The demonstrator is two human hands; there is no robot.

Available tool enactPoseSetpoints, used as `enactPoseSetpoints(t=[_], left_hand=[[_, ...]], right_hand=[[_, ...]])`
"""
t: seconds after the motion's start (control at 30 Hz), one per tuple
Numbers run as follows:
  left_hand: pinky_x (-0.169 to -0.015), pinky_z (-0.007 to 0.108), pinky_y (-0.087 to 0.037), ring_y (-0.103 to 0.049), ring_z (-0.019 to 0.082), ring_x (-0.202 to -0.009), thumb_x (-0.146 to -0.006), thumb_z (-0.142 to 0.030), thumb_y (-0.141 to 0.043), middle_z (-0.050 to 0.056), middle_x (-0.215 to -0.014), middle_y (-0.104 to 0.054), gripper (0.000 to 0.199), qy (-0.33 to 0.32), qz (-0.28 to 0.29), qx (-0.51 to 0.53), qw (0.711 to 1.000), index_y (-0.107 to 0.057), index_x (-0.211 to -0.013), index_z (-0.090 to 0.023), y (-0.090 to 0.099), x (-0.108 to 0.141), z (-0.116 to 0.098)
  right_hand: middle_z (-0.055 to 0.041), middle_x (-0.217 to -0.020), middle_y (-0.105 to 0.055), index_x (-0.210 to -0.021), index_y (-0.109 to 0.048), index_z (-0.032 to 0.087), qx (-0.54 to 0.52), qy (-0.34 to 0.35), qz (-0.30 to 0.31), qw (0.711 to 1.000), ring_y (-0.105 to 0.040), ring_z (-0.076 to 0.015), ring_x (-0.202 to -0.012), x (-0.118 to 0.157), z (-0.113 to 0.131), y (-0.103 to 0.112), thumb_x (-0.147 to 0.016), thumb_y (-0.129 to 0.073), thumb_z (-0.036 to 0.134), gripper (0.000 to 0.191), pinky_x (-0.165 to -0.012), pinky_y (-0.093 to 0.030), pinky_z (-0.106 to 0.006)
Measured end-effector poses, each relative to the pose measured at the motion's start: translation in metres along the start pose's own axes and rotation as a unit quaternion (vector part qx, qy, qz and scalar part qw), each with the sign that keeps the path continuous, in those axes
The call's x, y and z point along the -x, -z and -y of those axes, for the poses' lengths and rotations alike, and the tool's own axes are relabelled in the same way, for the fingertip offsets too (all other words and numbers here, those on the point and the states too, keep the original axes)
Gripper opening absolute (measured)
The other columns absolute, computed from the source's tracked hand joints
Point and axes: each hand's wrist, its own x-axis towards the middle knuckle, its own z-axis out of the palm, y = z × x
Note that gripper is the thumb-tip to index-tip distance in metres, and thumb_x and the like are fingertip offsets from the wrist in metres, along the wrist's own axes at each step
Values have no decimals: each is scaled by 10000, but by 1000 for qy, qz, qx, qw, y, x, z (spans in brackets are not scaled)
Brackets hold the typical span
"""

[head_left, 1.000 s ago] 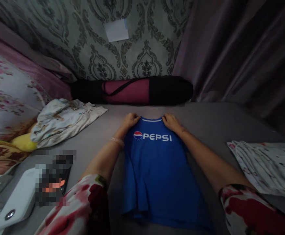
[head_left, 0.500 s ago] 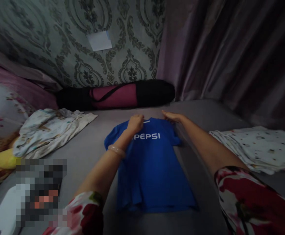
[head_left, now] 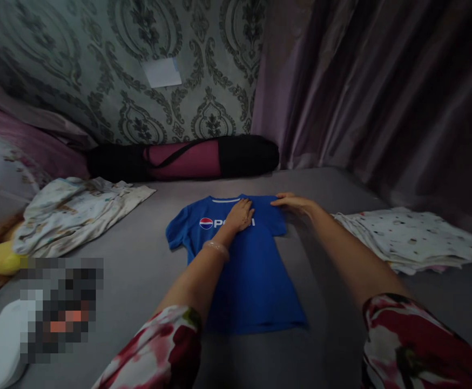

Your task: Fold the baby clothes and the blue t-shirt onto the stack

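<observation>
A blue T-shirt (head_left: pixel 248 286) lies spread on the grey bed sheet, its white-edged collar toward the wall. White lettering and a round red, white and blue logo cross its chest. My left hand (head_left: pixel 240 215) rests flat on the chest just below the collar, fingers stretched out, covering some of the letters. At the shirt's right shoulder, my right hand (head_left: pixel 295 203) pinches the edge of the cloth between thumb and fingers. My left forearm hides part of the shirt's lower left side.
A stack of folded patterned cloths (head_left: pixel 414 237) lies right. Crumpled light clothes (head_left: pixel 74 213) and a yellow item (head_left: pixel 1 259) lie left. Against the wall rests a long black and pink bag (head_left: pixel 187 159). A white device (head_left: pixel 7 340) and a blurred patch are at lower left.
My left hand has moved right from the collar's left side onto the chest, uncovering the logo. My right hand has closed on the right shoulder. The shirt's left side is spread flatter.
</observation>
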Motion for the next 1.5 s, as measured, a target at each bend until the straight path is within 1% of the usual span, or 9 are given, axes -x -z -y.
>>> enactPoseSetpoints(t=[0.2,0.4,0.53,0.7,0.8,0.93,1.07,1.37,1.5], left_hand=[[-1164,387,-228,-313,240,-1397,-968,-309,-274,186,-1459,-413,505,-5,-1,-4,1000,-428,-1364,-37,0,0,0],[-1165,365,-226,-313,236,-1397,-962,-294,-284,188,-1459,-412,508,-1,-1,10,1000,-420,-1369,-23,2,1,0],[-1164,367,-223,-311,231,-1399,-960,-284,-277,177,-1459,-416,500,7,-6,26,1000,-417,-1372,-39,2,1,0],[-1175,410,-175,-278,240,-1412,-975,-356,-250,152,-1480,-395,521,27,-4,36,999,-408,-1387,-78,6,5,-4],[-1175,470,-135,-233,257,-1429,-969,-472,-216,127,-1506,-359,580,40,12,34,999,-382,-1416,-141,7,6,-5],[-1168,528,-92,-176,282,-1445,-935,-578,-222,126,-1538,-293,662,53,41,19,998,-355,-1442,-174,7,5,-7],[-1165,538,-85,-158,287,-1449,-926,-596,-219,130,-1547,-266,695,52,48,13,997,-335,-1455,-161,6,5,-7],[-1164,541,-83,-155,294,-1448,-913,-614,-227,132,-1545,-270,716,43,48,20,998,-328,-1458,-161,2,3,-2],[-1159,557,-88,-146,306,-1448,-913,-603,-225,137,-1549,-257,725,44,50,14,998,-316,-1465,-142,-1,2,-3]], right_hand=[[12,-707,-645,-772,-563,194,-173,-28,-19,984,-613,-124,-664,-1,-10,8,-813,-619,179,71,-685,-517,-255],[-79,-853,-708,-862,-629,155,-201,-79,-61,974,-664,-148,-808,13,-16,0,-875,-517,166,114,-783,-544,-264],[-97,-932,-711,-933,-622,157,-66,-51,-173,981,-672,-168,-871,16,-21,-16,-857,-499,162,145,-770,-550,-263],[-127,-1037,-674,-1152,-556,160,32,-35,-308,950,-631,-240,-1001,7,-19,-41,-906,-393,238,306,-813,-513,-337],[-140,-1026,-661,-1230,-511,177,173,8,-362,916,-610,-276,-1028,11,-18,-52,-947,-332,290,353,-863,-458,-371],[-180,-962,-667,-1259,-486,166,397,4,-344,851,-643,-301,-940,21,-24,-55,-989,-228,326,406,-811,-446,-404],[-235,-985,-665,-1216,-513,117,464,-39,-341,817,-648,-330,-965,21,-35,-54,-991,-215,289,411,-816,-450,-444],[-266,-1044,-650,-1164,-583,89,445,-93,-372,809,-636,-336,-1004,18,-31,-55,-937,-285,190,388,-830,-457,-449],[-283,-1291,-521,-1239,-536,30,507,35,-369,779,-449,-350,-1260,12,-20,-69,-906,-277,114,430,-1018,-313,-502]])
